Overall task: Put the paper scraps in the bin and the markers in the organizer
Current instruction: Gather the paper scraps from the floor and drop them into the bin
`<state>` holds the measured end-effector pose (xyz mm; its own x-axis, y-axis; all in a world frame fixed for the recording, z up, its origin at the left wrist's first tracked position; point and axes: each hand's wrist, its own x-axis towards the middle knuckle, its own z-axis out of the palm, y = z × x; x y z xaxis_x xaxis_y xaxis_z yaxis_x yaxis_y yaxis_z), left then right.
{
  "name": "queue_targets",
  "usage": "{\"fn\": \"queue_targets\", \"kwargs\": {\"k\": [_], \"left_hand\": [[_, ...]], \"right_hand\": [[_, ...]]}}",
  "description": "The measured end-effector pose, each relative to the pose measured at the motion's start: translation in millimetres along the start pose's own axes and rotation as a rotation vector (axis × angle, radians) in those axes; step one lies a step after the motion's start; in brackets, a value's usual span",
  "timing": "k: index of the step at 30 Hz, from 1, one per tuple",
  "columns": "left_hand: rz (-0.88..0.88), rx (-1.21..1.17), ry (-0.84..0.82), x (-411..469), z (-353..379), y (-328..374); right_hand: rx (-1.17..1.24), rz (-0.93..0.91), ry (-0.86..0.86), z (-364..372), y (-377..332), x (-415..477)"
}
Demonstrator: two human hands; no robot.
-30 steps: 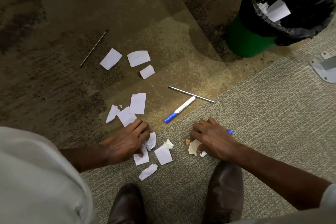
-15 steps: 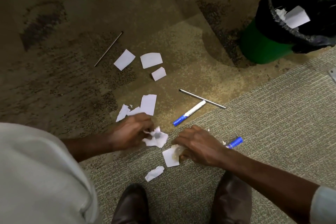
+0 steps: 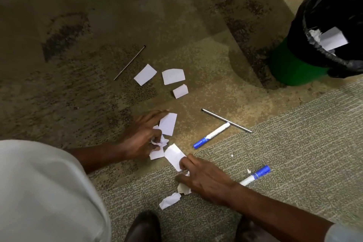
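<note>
Bin, green, black-lined: paper inside.
Left hand, far down-left of bin: grip clamped on crumpled scraps.
Right hand, below-left of bin: grip pinching white scrap.
First marker, floor, down-left of bin; second marker, below bin.
Loose scraps, three, floor, left of bin.

White paper scraps are showing against tan carpet blotched dark brown, while the nearer carpet strip is running grey-green in flecked rows. The upper marker and lower marker are showing white barrels and blue caps. The bin is showing green under a black liner (white paper inside).
</note>
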<state>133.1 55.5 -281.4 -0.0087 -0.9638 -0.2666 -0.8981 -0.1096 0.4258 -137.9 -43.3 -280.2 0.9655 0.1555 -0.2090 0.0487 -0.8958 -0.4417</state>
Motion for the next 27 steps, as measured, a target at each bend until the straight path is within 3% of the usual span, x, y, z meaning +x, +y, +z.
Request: {"fn": "queue_targets", "kwargs": {"k": [8, 16, 23, 27], "left_hand": [[0.282, 0.302, -0.192, 24, -16, 4], [0.298, 0.289, -0.171, 26, -10, 0], [0.283, 0.303, -0.131, 39, -17, -2], [0.244, 0.178, -0.122, 38, -24, -5]], "right_hand": [[0.109, 0.01, -0.086, 1, 2, -2], [0.157, 0.083, -0.105, 2, 10, -10], [0.201, 0.233, 0.0, -18, 38, -20], [0.204, 0.277, 0.024, -25, 46, -20]]}}
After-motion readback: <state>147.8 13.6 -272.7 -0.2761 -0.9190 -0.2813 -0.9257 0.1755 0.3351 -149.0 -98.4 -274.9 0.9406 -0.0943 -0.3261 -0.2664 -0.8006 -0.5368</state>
